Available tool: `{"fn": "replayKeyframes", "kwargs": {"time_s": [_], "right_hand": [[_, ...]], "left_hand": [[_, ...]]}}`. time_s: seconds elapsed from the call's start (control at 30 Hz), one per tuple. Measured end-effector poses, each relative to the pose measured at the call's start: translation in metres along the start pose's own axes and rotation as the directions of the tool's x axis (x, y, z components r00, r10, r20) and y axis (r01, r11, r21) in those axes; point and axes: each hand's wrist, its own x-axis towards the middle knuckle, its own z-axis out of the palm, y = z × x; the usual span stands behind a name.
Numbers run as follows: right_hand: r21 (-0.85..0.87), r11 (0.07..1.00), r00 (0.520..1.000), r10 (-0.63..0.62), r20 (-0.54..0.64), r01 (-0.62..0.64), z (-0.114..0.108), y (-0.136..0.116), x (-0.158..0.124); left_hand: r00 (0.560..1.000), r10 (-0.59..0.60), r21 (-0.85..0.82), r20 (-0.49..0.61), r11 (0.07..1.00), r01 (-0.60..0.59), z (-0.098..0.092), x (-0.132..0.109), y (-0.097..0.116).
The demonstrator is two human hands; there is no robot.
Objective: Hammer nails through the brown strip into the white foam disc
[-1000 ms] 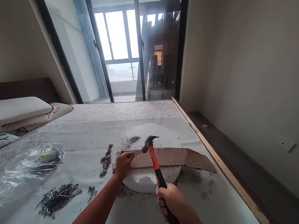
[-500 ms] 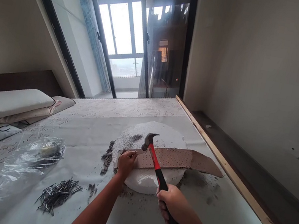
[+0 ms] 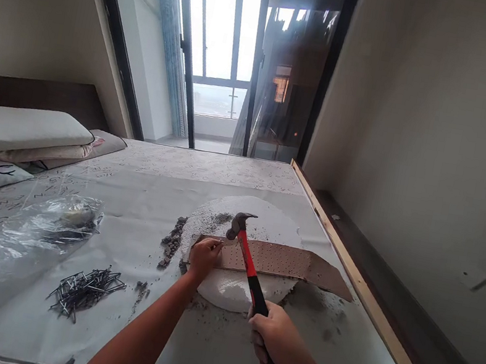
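My right hand (image 3: 279, 338) is closed round the black grip of a claw hammer (image 3: 248, 259) with a red and black handle. The hammer's dark head is tilted up over the brown strip, just right of my left hand. My left hand (image 3: 205, 257) rests at the left end of the brown strip (image 3: 276, 259), its fingertips pinched on a thin nail (image 3: 221, 243) that is mostly hidden. Rows of small dots cover the strip, which looks like cardboard. Beneath it lies a white round slab (image 3: 227, 295). A loose heap of nails (image 3: 85, 289) lies to the left.
A clear plastic bag (image 3: 46, 229) lies on the left of the covered bed (image 3: 134, 213). Grey crumbs (image 3: 173, 242) edge the slab. Folded bedding (image 3: 21, 133) is at the far left. A wooden rail (image 3: 372, 302) runs along the right side, with sliding glass doors (image 3: 220, 46) behind.
The camera view has levelled and shifted a little. The hammer and both hands keep nearly the same positions over the strip.
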Motion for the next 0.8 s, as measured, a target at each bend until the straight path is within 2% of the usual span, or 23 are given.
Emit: {"fn": "replayKeyframes", "kwargs": {"time_s": [0.2,0.37,0.5,0.57,0.7,0.8], "right_hand": [[-0.081,0.997,0.999,-0.008,-0.053,0.003,0.001,0.004,0.004],[-0.249,0.967,0.987,-0.092,-0.134,0.056,0.003,0.013,0.006],[-0.372,0.921,0.96,-0.197,-0.199,0.112,0.01,0.005,-0.001],[-0.394,0.915,0.966,-0.177,-0.188,0.091,0.015,0.0,0.0],[-0.446,0.895,0.984,-0.061,-0.166,-0.02,0.021,0.0,0.007],[-0.445,0.894,0.974,-0.135,-0.184,0.04,0.02,0.006,0.007]], "left_hand": [[1.0,0.007,0.026,0.006,1.0,-0.007,0.002,-0.002,0.002],[1.0,0.016,0.069,0.0,0.997,-0.016,0.005,-0.003,0.001],[0.999,0.043,0.08,0.003,0.996,-0.043,0.007,-0.004,0.0],[0.999,0.045,0.097,-0.002,0.994,-0.044,0.007,-0.005,-0.001],[0.999,0.037,0.15,0.01,0.988,-0.038,0.008,-0.008,-0.003],[0.998,0.058,0.165,0.023,0.984,-0.06,0.009,-0.01,-0.005]]}}
